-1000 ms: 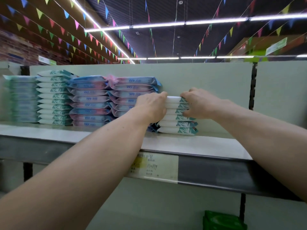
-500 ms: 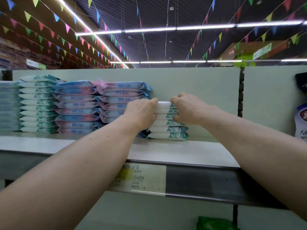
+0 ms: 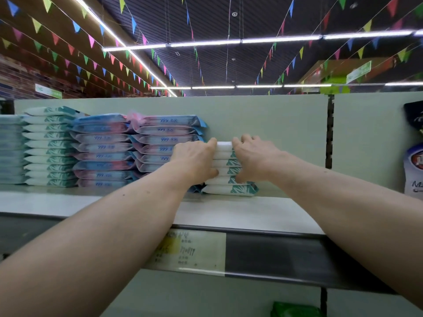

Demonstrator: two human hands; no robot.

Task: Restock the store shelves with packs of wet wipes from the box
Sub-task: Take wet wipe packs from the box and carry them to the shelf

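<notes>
Little moves: your left hand (image 3: 194, 161) and right hand (image 3: 254, 159) still grip the wet-wipes stack (image 3: 225, 162) between them; it looks seated.

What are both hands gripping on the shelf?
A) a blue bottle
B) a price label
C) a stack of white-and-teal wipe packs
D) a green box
C: the left hand and right hand clasp opposite sides of the white-and-teal stack standing on the shelf.

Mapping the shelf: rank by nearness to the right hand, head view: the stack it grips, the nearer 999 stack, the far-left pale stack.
1. Gripped stack, in the right hand.
2. Nearer 999 stack, just left.
3. Pale stack, far left.
</notes>
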